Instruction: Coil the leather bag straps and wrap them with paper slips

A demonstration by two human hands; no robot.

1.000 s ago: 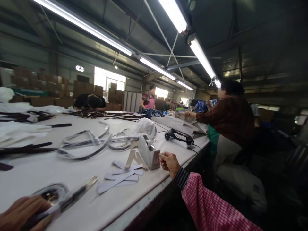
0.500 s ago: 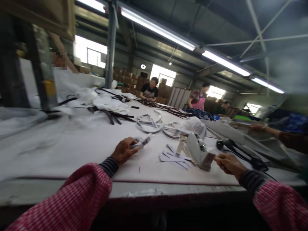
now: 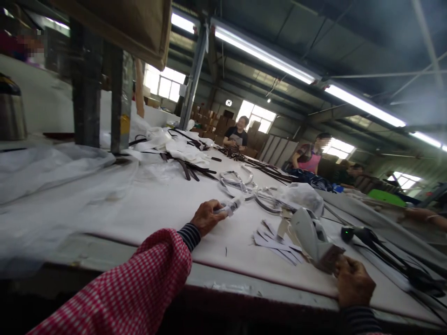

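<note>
From where I stand, the person's left hand [image 3: 208, 217] is closed around a plastic-wrapped belt [image 3: 232, 206], fingers curled over it and its far end poking out beyond the knuckles, just above or on the bench [image 3: 160, 200]. The right hand [image 3: 355, 279] is at the front end of a tape dispenser [image 3: 307, 235], fingers bent inward; whether they pinch a bit of tape I can't tell. The wrapping on the held belt is clear and shiny, bunched near the grip, and blurs the detail inside. The dispenser is pale grey, sitting near the bench's front edge with a roll in its top. Just left of it lie white paper strips [image 3: 275, 244], fanned over each other. Behind these are coiled belts [image 3: 237, 183] in clear film, and beside them a puffed plastic bag [image 3: 304, 197], too cloudy to read its contents. To the right of the dispenser lies a black device [image 3: 379, 253] with a green light. Farther off, dark straps [image 3: 186, 168] lie among white plastic sheets, and beyond the bench a person in a pink apron [image 3: 309, 162] stands near another in a dark top [image 3: 236, 138], with cardboard boxes [image 3: 222, 124] stacked behind.
</note>
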